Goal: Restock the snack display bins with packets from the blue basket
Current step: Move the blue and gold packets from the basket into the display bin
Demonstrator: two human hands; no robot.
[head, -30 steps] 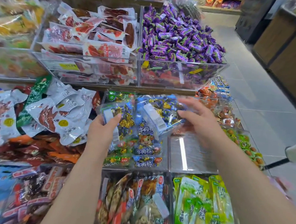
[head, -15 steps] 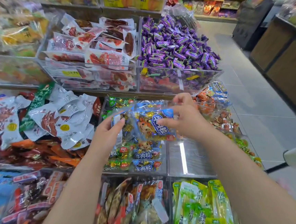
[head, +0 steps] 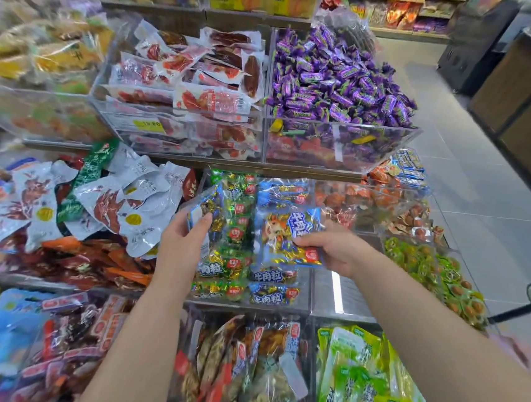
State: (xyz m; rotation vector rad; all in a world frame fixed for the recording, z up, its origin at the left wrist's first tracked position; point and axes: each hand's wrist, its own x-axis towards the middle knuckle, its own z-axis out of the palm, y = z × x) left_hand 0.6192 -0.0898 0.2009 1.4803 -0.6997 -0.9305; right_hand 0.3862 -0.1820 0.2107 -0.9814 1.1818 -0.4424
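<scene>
Fingertips (head: 305,243) of the right hand (head: 337,251) pinch the lower edge of a blue packet (head: 284,231), cartoon face up, and hold it low over the middle bin (head: 309,291), right above the blue row (head: 273,294) of matching packets. Over on the other side, the left hand (head: 180,244) is curled round a second packet (head: 200,209), thumb across its front, gold-wrapped pieces showing through the film; it hangs at the bin's left edge, beside the green row (head: 220,289). So both hands are loaded, neither is free, and the blue basket is out of sight, somewhere outside the view. By my reading this is the placing step: stock is in hand and is being matched to its column. The blue packet looks lined up with its own kind, so the next move calls for lowering it flat onto that row, face up and print the same way round as its neighbours, then letting the fingers spread to release. The left packet is the trickier call. Its gold contents don't plainly match the green row beneath, so I'd expect it needs a check on which column takes it. Just to the right, a compartment (head: 346,293) shows its shiny floor, and may want filling too.
</scene>
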